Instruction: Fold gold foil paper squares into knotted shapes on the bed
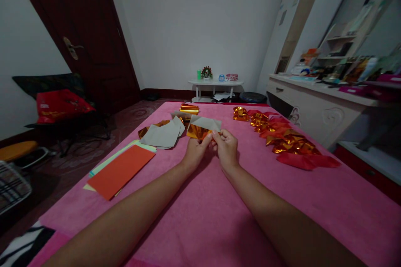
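In the hands: gold foil piece (196, 132), one, with a grey panel (206, 122) rising behind it; a single folded sheet or two layers, I cannot tell from where I stand.
Left hand (198, 150): thumb and fingertips pinched on the foil at its near right corner.
Right hand (227, 146): pinched at that same corner, fingertips against those of the left — the pair together, neither free.
Position: above the far half of the pink cloth (200, 208), between the loose sheets and the gathered row; resting or lifted, unclear.
Gold roll (189, 109): one, shiny, near the far edge of the cloth.
Grey sheets (164, 134): several, overlapping, lying loose to the left of the hands.
Coloured paper: orange sheet (123, 171), flat, over pale green sheets (111, 159), at the left edge.
Gathered row, right: gold bunches (293, 142), crumpled, set among red pieces (308, 162); overlapping, count uncertain.
State of work: right-hand row judged worked; held piece apparently partway; left-hand sheets seemingly unworked — quantity remaining not countable.
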The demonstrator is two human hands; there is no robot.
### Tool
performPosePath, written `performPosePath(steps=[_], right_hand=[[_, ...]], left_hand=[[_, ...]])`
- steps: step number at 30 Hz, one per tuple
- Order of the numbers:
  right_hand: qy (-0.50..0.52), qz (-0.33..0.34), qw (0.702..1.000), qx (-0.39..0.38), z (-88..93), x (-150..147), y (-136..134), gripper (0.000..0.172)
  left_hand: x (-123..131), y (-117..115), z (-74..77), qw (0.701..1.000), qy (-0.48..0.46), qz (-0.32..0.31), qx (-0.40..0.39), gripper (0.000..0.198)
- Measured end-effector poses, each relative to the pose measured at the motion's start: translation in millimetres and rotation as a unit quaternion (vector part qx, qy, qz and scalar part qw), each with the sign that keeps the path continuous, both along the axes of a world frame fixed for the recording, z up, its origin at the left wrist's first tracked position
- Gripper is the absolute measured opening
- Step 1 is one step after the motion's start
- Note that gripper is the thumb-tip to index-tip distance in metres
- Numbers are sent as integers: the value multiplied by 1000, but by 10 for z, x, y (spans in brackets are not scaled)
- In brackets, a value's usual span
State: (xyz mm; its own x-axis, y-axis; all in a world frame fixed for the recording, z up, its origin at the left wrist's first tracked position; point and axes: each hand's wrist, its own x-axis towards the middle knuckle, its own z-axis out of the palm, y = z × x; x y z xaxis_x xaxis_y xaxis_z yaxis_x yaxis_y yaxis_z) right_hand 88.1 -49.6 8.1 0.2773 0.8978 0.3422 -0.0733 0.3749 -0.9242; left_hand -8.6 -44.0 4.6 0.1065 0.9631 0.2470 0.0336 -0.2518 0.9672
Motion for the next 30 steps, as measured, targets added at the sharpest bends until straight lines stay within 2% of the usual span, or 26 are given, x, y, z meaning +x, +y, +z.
performPosePath(steps=[2,4,7,9,12,15,18,21,24,28,30], right_hand=[[-2,3,1000,-12,-3,41,17,30],[4,-23,1000,-16,-9,132,60,30],[31,-75,997,-13,-27,303,145,29],[31,-84,996,-15,-43,388,191,29],[2,-51,999,-15,-62,424,221,30],[-28,-5,999,-18,-62,371,199,32],[-6,40,999,-25,-59,262,145,33],[19,73,996,-47,-80,128,93,36],[24,73,994,-72,-113,74,74,37],[20,84,990,-109,-120,256,110,38],[-13,101,985,-142,-105,403,131,36]], left_hand=[[-66,63,-28,1000,7,19,23,51],[-186,161,-50,996,3,68,48,48],[-389,319,-69,979,-77,179,65,39],[-474,384,-72,972,-106,205,52,37],[-474,384,-71,983,-126,130,10,36],[-375,314,-73,997,-51,51,23,39],[-274,247,-81,996,13,57,65,41],[-210,207,-85,994,6,74,81,40],[-213,209,-71,995,7,63,77,36],[-339,320,-45,997,48,35,48,33],[-402,413,-44,995,90,-24,21,34]])
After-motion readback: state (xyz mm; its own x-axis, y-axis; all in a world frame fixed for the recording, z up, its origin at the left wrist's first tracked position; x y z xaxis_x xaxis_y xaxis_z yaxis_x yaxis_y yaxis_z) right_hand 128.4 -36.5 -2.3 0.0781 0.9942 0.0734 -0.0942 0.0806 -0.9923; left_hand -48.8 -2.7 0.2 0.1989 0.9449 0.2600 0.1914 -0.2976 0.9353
